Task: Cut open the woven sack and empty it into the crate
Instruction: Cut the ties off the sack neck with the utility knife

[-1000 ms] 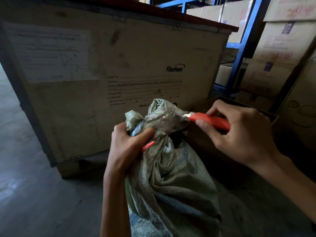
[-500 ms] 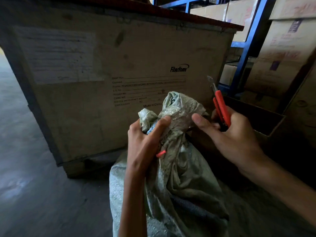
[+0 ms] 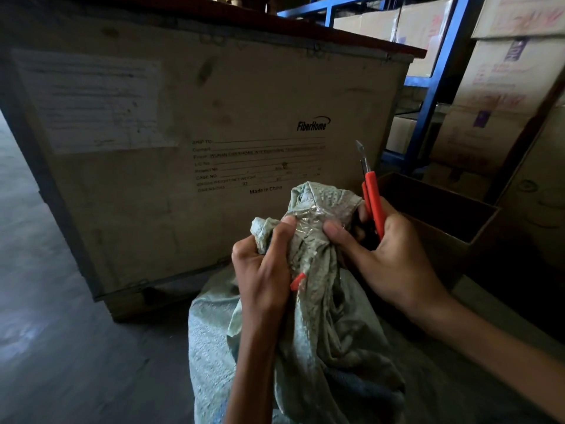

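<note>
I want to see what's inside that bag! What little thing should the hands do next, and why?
Probably tip the red cutter down so its blade meets the shiny tape round the neck of the sack. The blade points up, away from the sack, while the left hand grips the bunched neck and the right hand rests its thumb on the tape.

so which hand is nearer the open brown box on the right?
Right. The right hand, holding the red cutter, sits just beside the open brown box. The left hand grips the sack at its neck, on the side away from the box.
</note>
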Demonstrator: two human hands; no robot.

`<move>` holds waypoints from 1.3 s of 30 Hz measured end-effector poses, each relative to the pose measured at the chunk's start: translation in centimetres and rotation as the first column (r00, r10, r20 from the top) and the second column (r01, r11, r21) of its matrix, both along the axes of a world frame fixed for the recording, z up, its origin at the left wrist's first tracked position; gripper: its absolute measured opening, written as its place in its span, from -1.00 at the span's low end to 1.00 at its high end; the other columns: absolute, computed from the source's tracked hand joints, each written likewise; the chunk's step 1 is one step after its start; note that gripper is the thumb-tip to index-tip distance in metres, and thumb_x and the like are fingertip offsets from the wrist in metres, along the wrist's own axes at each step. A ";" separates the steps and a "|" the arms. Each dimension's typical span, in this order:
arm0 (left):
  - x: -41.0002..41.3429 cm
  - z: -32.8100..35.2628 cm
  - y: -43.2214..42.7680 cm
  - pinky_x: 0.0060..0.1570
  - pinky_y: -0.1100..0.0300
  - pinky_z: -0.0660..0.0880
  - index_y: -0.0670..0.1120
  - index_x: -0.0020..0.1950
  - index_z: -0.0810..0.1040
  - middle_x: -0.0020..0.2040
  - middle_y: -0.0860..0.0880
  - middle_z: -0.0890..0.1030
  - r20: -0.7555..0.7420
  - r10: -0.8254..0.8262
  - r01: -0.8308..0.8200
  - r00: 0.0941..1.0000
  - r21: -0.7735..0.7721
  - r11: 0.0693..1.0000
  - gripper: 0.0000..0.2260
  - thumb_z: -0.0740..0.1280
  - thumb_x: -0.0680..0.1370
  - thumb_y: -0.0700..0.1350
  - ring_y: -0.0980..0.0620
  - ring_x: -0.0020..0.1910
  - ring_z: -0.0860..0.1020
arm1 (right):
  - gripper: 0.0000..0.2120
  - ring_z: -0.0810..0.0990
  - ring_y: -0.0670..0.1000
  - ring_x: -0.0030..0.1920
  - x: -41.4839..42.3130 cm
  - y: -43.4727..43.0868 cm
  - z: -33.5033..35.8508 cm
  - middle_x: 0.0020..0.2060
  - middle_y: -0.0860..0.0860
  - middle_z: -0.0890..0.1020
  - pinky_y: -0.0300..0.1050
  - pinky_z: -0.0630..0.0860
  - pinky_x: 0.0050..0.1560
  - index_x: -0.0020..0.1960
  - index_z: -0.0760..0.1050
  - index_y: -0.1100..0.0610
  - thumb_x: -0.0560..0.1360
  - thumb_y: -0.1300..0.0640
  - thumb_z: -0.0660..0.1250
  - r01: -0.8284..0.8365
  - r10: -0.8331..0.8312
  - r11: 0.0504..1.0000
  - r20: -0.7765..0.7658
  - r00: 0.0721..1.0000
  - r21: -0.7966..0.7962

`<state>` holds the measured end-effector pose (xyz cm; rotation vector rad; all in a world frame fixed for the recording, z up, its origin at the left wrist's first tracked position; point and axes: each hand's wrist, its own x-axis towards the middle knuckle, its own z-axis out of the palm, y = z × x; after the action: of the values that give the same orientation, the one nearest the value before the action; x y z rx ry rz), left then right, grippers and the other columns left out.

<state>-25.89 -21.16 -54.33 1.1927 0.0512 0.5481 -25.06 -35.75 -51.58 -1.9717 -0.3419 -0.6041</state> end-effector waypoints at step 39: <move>2.8 -2.4 3.9 -0.49 0.04 0.17 -0.11 -0.48 0.24 -0.49 -0.02 0.25 0.222 0.100 -0.152 0.970 0.231 0.961 -0.46 0.41 0.60 0.00 0.03 -0.47 0.21 | -0.43 0.47 -0.19 -0.37 -1.5 -2.6 2.5 -0.41 -0.17 0.51 -0.19 0.35 -0.35 -0.24 0.54 -0.07 0.47 -0.51 0.05 0.120 0.061 0.678 0.218 0.974 -0.725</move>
<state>-23.11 -17.25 -56.72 1.3736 -0.1233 0.8084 -26.57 -38.38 -49.10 -2.6968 -0.8004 -0.7956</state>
